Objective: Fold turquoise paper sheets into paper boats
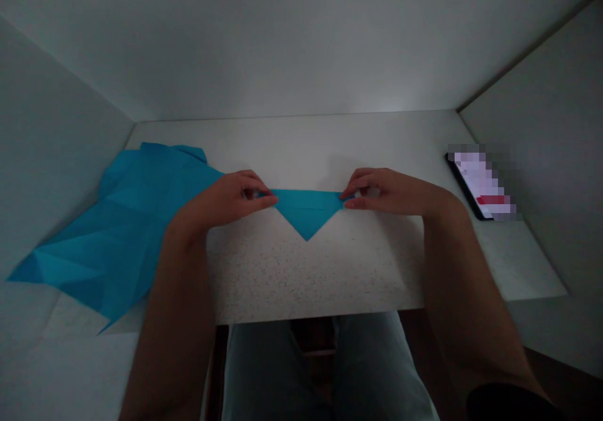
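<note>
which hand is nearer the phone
Right: the right hand is left of the phone, at the right end of the folded paper; the left hand is farther left, at the other end.

Underneath, a flat white tabletop (pixel 306 289), finely speckled with grey toward the straight front edge. Across the left end, a large, loosely creased heap of bright blue paper (pixel 127 220), folds raised. Close to the right edge, a slim black-edged rectangular phone (pixel 481 185), lit screen up, partly pixelated. Midway between, a small folded blue paper piece (pixel 306 210), tip toward the front, contact with the surface unclear.
</note>
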`<state>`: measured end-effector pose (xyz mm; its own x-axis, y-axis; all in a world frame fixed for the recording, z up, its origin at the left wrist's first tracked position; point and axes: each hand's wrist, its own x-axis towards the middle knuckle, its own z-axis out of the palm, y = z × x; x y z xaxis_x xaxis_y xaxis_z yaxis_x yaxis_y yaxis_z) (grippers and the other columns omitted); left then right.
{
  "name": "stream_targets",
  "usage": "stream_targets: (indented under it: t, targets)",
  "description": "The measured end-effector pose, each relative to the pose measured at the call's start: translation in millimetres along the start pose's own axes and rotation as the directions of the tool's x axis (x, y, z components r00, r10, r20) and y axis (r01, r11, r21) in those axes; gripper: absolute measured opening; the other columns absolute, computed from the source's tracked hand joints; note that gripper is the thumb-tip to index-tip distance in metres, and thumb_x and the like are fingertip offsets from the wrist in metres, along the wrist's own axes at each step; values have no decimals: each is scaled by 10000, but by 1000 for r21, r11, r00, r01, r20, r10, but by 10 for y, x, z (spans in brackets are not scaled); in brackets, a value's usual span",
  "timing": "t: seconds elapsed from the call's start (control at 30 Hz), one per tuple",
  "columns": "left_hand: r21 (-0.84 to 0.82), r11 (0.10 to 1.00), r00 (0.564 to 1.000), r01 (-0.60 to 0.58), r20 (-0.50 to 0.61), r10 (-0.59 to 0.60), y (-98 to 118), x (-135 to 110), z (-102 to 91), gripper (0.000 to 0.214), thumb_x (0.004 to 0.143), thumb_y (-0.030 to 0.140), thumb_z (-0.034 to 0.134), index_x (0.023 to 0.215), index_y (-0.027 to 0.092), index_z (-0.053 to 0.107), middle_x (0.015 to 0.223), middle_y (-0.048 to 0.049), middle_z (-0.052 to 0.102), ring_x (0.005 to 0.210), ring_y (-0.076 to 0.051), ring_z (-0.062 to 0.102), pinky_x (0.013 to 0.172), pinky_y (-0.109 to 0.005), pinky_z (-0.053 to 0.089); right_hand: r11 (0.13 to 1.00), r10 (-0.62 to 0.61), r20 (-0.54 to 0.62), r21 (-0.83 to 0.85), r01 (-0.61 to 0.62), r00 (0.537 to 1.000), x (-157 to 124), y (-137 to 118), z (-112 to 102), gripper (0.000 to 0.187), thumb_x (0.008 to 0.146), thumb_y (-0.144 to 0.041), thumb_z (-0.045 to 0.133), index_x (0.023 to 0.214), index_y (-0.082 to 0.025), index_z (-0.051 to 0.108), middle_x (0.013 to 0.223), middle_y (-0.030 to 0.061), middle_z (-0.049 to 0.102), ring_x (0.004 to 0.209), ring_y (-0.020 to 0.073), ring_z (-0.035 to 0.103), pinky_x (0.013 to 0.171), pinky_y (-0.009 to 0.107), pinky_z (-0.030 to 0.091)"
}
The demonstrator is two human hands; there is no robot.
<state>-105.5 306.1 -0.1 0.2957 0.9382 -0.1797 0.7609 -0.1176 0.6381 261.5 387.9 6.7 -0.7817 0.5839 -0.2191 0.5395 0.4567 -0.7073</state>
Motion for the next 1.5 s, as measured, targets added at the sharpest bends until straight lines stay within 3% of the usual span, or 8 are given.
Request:
stream_targets:
  t: [0.23, 0.4, 0.7, 0.93, 1.07, 1.27, 1.37, 1.5]
  targets:
    - [12, 996, 989, 84, -124, -81, -77, 74, 126, 491, 768, 463, 912, 1180, 248, 752, 1041, -55, 721, 842, -215, 666, 757, -341, 530, 993, 62, -121, -91, -73, 991, 148, 139, 131, 380, 852, -531, 862, 1065, -233, 759, 1067, 87, 724, 871, 242, 651, 764, 379, 503]
    - [32, 997, 993, 73, -97, -69, -83, 64, 117, 369, 778, 437, 908, 1033, 221, 753, 1184, -80, 663, 789, -176, 638, 777, -357, 552, 998, 30, -63, -49, -33, 998, 134, 104, 129, 312, 887, -503, 816, 1031, -232, 756, 1122, 91, 713, 885, 229, 641, 782, 377, 515]
    - [-19, 998, 994, 56, -96, -58, 20, 51, 104, 239, 882, 400, 794, 1041, 244, 706, 812, 9, 689, 709, -175, 614, 689, -310, 466, 997, 71, -6, 1, -71, 997, 101, 24, 116, 256, 911, -489, 776, 960, -248, 703, 862, 29, 700, 760, 202, 612, 704, 350, 466]
    - [-88, 992, 906, -87, -422, 42, 246, -4, 22, 208, 923, 465, 788, 1012, 277, 795, 866, -10, 693, 682, -156, 526, 649, -323, 453, 998, -59, -475, -56, 37, 878, -45, -140, -41, 296, 905, -430, 756, 1162, -284, 758, 1060, 76, 761, 795, 232, 585, 718, 397, 465]
    - [-67, 984, 877, -164, -466, 114, 292, -27, 7, 175, 917, 443, 788, 878, 273, 809, 1096, -51, 714, 796, -166, 589, 696, -330, 508, 982, -159, -518, -169, 81, 840, -77, -187, -84, 115, 933, -386, 711, 962, -315, 796, 1099, 102, 750, 936, 309, 651, 807, 468, 495]
    - [3, 990, 986, -138, -90, 137, 51, 54, 49, 113, 859, 296, 809, 933, 282, 893, 1184, -54, 630, 782, -129, 564, 743, -303, 517, 931, -244, -283, -336, 143, 927, 42, 46, -37, 157, 878, -220, 702, 979, -265, 813, 1085, 100, 758, 1010, 323, 700, 955, 489, 478]
    - [-5, 996, 988, -89, 124, 89, -54, 59, 73, 194, 881, 321, 784, 1023, 300, 914, 1215, -53, 614, 794, -124, 588, 787, -307, 530, 933, -186, -134, -335, 132, 973, 74, 141, -10, 214, 858, -220, 722, 1039, -250, 834, 1125, 95, 764, 1008, 300, 713, 964, 455, 488]
    - [-26, 997, 982, -66, 174, 69, -107, 16, 69, 330, 880, 509, 824, 1143, 326, 906, 1305, -59, 591, 835, -136, 600, 790, -310, 539, 923, -165, -113, -367, 113, 980, 106, 118, 44, 168, 964, -328, 715, 1027, -226, 833, 1059, 91, 775, 954, 278, 704, 942, 427, 475]
